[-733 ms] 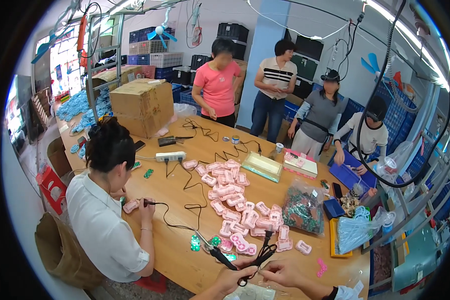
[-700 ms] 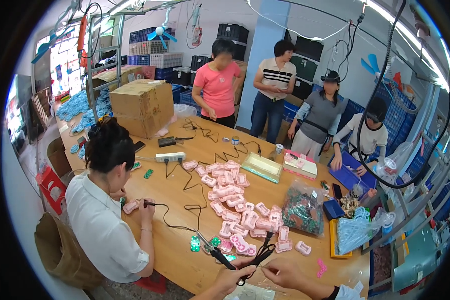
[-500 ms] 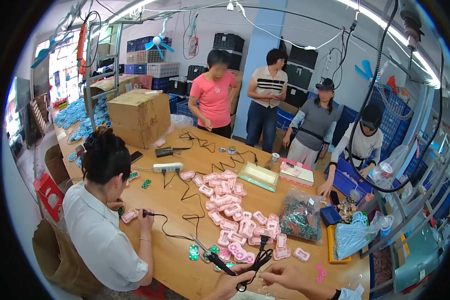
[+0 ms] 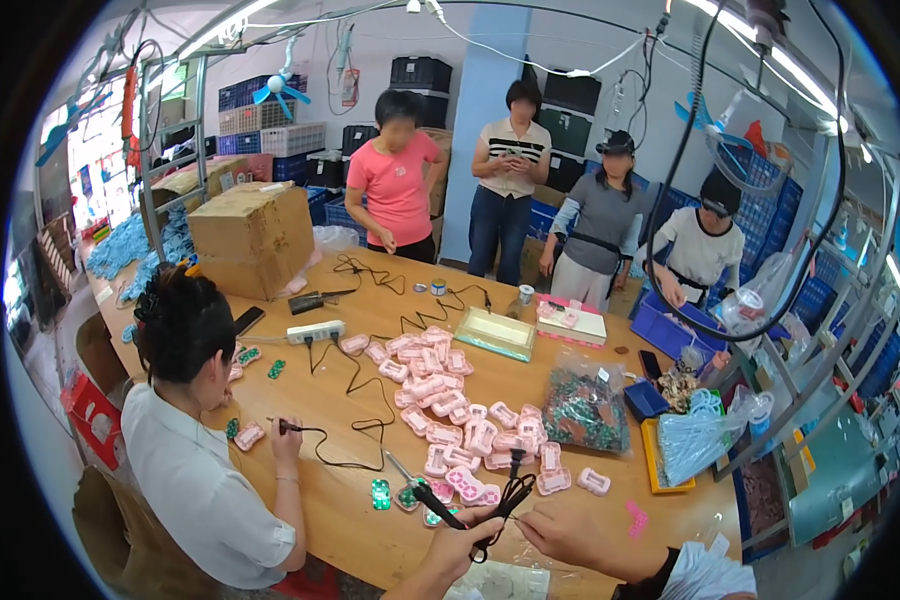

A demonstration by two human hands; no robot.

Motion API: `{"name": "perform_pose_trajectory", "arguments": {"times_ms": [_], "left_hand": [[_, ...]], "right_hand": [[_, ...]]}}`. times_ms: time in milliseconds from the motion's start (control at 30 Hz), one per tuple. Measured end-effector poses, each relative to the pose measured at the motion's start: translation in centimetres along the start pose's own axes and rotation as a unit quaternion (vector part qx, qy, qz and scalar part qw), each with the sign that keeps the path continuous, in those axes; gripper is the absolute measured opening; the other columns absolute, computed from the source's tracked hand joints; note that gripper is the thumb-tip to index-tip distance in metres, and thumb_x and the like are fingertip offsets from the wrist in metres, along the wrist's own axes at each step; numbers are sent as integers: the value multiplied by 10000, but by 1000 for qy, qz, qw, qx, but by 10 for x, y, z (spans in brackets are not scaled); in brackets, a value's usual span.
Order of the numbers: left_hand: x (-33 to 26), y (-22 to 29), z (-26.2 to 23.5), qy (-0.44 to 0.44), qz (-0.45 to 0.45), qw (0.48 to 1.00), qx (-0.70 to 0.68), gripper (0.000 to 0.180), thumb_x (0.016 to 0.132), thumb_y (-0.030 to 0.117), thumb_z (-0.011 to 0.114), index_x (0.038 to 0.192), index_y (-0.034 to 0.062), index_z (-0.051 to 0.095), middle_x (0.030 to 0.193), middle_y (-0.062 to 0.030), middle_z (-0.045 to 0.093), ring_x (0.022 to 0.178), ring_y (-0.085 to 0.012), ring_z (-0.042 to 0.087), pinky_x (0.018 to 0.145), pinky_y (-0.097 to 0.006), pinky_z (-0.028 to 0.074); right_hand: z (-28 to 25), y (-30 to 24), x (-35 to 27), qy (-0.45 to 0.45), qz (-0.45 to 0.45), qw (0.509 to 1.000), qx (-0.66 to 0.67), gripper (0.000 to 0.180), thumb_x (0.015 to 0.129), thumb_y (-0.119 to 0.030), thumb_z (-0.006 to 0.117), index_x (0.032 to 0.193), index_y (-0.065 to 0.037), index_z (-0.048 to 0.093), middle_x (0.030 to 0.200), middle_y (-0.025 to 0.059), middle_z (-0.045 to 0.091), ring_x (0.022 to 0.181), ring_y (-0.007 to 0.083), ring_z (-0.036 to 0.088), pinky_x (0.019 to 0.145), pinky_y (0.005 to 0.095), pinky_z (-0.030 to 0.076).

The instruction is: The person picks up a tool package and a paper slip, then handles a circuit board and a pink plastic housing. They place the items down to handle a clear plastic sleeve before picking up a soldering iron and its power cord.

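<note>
My left hand (image 4: pixel 458 548) is closed around a soldering iron (image 4: pixel 438 507) and its bundled black cord (image 4: pixel 510 495). The iron's metal tip points up and left, over the near side of the table; its plug stands above the bundle. Just right of the cord, my right hand (image 4: pixel 560 532) is pinched at the fingertips; whatever lies between them is too small to make out. Beneath and beyond the iron lie green circuit boards (image 4: pixel 381 494) and a pink and white shell piece (image 4: pixel 472 488). A heap of pink plastic shells (image 4: pixel 435 380) spreads across the middle.
A co-worker (image 4: pixel 205 480) at left holds a pen-like corded tool near a pink shell. A power strip (image 4: pixel 316 331), a glass-like tray (image 4: pixel 494 333), a bag of green parts (image 4: pixel 587 405) and a yellow bin (image 4: pixel 667 455) occupy the wooden table (image 4: pixel 320 490). Several people stand opposite.
The view has shifted, so the scene sits further left and higher. My hands stay at the cord bundle. A far-right person's hand has left the table and is over the blue bin.
</note>
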State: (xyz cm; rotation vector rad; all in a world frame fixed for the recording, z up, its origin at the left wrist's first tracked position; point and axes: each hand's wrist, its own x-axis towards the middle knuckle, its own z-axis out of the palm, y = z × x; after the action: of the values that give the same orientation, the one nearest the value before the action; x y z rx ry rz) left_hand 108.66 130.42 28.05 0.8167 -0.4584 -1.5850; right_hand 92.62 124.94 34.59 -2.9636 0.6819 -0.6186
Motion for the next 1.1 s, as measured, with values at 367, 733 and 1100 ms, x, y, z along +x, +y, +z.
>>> {"name": "perform_pose_trajectory", "arguments": {"times_ms": [367, 733, 1100], "left_hand": [[0, -2, -10, -18, -23, 999, -41, 296, 701, 9, 617, 988, -8, 548, 758, -31, 576, 643, -86, 517, 554, -179, 389], [5, -15, 6, 51, 165, 974, 147, 262, 704, 19, 620, 956, -30, 570, 740, -19, 582, 609, -53, 502, 506, -158, 379], [-7, 7, 14, 43, 151, 977, 144, 312, 713, 40, 614, 1012, -12, 540, 759, -12, 573, 600, -39, 479, 482, -146, 349]], "right_hand": [[9, -14, 14, 115, 45, 991, 58, 76, 655, -108, 598, 684, -58, 549, 597, 50, 495, 509, 185, 502, 442, 284, 396], [13, -19, 4, -9, 391, 727, 565, 153, 786, -176, 530, 757, -27, 553, 601, -36, 472, 511, 41, 423, 432, 180, 328], [1, -17, -2, -29, 488, 473, 733, 197, 827, -222, 487, 889, -38, 524, 784, 25, 547, 652, 81, 508, 522, 197, 451]]}}
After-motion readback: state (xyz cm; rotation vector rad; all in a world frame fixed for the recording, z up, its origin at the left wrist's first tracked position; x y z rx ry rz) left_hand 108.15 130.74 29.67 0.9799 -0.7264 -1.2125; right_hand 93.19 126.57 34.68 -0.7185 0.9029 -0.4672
